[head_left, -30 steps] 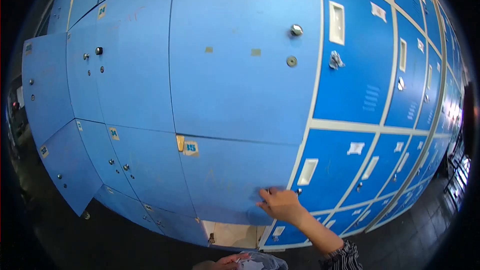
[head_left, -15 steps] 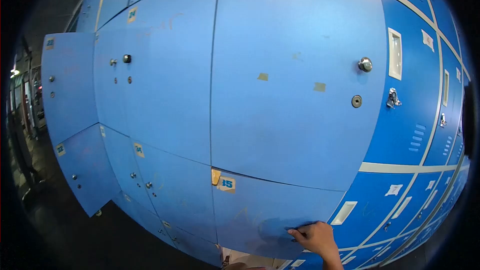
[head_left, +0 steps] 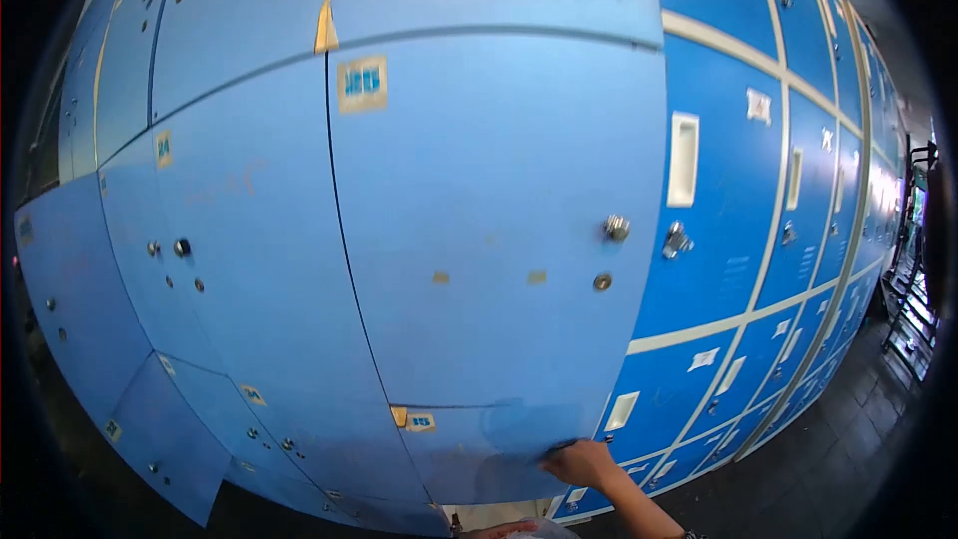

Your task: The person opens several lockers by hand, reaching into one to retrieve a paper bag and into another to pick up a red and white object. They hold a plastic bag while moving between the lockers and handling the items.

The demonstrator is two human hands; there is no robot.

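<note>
Low in the frame, the right hand [head_left: 582, 462] pinches the edge of a locker door [head_left: 479, 454] — thin, stiff metal, probably light — best gripped along that free edge.

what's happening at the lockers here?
A person faces a wall of blue lockers. Their right hand rests on the right edge of a low locker door, by its latch. The left hand barely shows at the bottom edge; what it holds cannot be told. A pale locker interior shows just below the door.
</note>
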